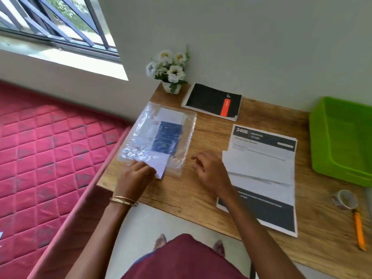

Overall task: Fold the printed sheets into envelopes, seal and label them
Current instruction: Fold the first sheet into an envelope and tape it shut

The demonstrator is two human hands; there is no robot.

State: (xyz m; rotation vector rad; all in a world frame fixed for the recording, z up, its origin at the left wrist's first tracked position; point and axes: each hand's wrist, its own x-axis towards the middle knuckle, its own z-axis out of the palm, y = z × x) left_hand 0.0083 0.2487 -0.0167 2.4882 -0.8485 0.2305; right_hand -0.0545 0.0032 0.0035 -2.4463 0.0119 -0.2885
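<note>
I'm seeing a wood-grain worktop (203,190). Printed sheets (261,170) lying flat at right, header reading "3406". Crinkly clear plastic bag (155,137) of envelopes sitting left. My left hand (134,176) is pinching a white envelope (159,166) at the bag's mouth; right hand (211,172) hovering loose, holding nothing.
</note>
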